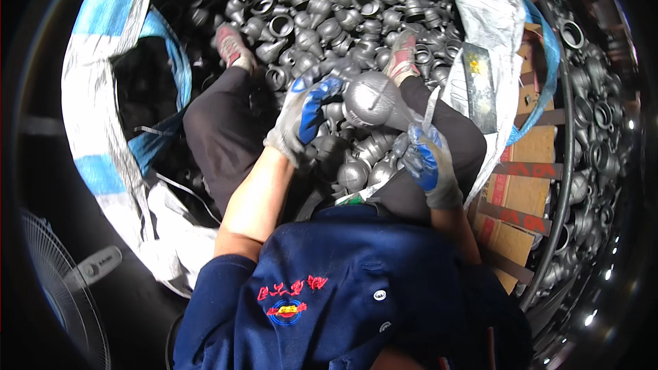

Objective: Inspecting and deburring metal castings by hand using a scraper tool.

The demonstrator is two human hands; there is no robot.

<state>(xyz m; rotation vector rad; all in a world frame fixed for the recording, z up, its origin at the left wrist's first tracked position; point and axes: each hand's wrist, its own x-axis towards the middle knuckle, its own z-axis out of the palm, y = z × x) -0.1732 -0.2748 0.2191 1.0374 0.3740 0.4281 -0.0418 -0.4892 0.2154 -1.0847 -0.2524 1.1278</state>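
A rounded grey bulb-shaped part [370, 99] with a narrowing neck is held above my lap. My left hand [299, 118], in a grey glove with a blue palm, curls its fingers against the part's left side. On the other side, my right hand [432, 164], gloved alike, is closed close to the neck. A thin pale blade-like strip [431, 108] sticks up from its fingers; what lies deeper in the grip is hidden. More grey bulb-shaped parts [353, 175] lie below, between my legs.
A large white woven sack [89, 106] with blue straps surrounds my legs, and a heap of grey parts [322, 10] fills its far side. A dark flat block [480, 88] lies at its right wall. Cardboard [528, 192] and a fan [62, 288] stand outside.
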